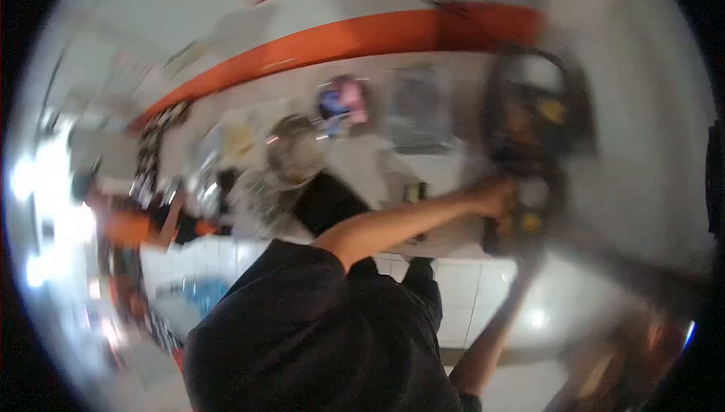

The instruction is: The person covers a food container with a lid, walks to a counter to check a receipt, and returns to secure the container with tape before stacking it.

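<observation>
The picture is badly smeared by motion. My left hand [495,198] reaches to the right and is against the left side of a dark, box-like thing [532,193] with yellow spots on it, at the right end of the counter. From below, my right hand [529,261] comes up to the lower edge of the same dark thing. The fingers of both hands are too blurred or hidden to show whether they grip it. Behind it stands another dark container [563,87] with a rounded rim and something yellow inside.
Along the counter [359,159] are a flat grey packet [418,106], a pink and blue bundle [344,100], a round clear container [294,151] and a black flat thing [330,204]. A person in orange and black [128,223] is at the far left.
</observation>
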Tool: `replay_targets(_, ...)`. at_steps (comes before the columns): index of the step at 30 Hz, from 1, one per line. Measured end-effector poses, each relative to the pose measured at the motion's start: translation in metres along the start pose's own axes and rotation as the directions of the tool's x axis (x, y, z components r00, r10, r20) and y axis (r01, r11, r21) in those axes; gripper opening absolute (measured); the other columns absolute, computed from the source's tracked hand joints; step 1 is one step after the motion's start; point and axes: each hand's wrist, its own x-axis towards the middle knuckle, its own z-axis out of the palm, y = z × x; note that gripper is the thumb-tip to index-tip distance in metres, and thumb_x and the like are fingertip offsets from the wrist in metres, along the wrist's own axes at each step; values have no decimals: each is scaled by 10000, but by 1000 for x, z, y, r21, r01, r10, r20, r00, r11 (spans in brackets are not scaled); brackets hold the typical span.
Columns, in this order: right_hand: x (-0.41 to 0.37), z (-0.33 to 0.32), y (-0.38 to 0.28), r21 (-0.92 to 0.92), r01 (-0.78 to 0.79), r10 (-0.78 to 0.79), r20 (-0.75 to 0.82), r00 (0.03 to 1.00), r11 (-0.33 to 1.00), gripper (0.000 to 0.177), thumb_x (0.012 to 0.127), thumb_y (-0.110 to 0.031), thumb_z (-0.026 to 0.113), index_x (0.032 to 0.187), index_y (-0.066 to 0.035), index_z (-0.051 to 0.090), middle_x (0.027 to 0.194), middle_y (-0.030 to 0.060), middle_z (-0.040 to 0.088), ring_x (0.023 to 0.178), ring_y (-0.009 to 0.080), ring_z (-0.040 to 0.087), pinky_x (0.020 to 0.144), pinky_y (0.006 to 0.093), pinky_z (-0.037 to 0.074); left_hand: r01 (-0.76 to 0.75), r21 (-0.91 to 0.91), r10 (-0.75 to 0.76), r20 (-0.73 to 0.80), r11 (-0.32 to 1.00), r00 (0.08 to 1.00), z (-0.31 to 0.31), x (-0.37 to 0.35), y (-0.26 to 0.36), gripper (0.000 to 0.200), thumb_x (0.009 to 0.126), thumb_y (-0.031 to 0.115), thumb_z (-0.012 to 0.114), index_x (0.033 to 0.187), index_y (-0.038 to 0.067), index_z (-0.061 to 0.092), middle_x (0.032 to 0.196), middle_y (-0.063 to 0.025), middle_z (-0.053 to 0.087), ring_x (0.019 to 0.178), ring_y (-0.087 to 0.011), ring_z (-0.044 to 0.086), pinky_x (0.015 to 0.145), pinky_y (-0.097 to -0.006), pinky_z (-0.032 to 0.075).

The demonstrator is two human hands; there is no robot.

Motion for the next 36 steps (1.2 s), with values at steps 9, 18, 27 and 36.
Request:
replay_targets(9,-37,9,-63,-982,156,-318,114,941,111,613,968,-547,495,1280,-19,494,1118,311,640,994,461,637,800,543,514,204,-490,-505,-629,848,591,-61,-351,-72,178,917,41,621,1092,14,606,974,-95,672,879,-140,662,772,-294,554)
replay_targets(18,-230,351,-108,-535,782,60,835,547,320,274,956,-233,609,1103,-2,603,936,151,671,859,242,633,786,368,498,712,-630,-162,-773,310,-613,-126,-859,-334,482,893,415,683,990,-55,637,968,-217,683,885,-359,659,766,-437,512)
replay_targets(27,-551,781,126,-34,813,244,960,-135,582,316,904,-295,647,993,7,620,973,200,673,915,360,642,824,414,515,565,-760,-665,-606,323,-436,-148,-938,-390,757,782,629,705,1016,-89,649,980,-270,685,951,-390,670,806,-436,512)
replay_targets(36,-585,925,312,8,965,402,908,-116,261,457,950,-371,506,1009,62,642,1120,297,623,1066,463,581,958,534,442,-7,-923,-735,-302,385,-608,-75,-884,-400,627,948,472,594,1232,-74,475,1235,-270,577,1132,-394,566,1002,-413,400)
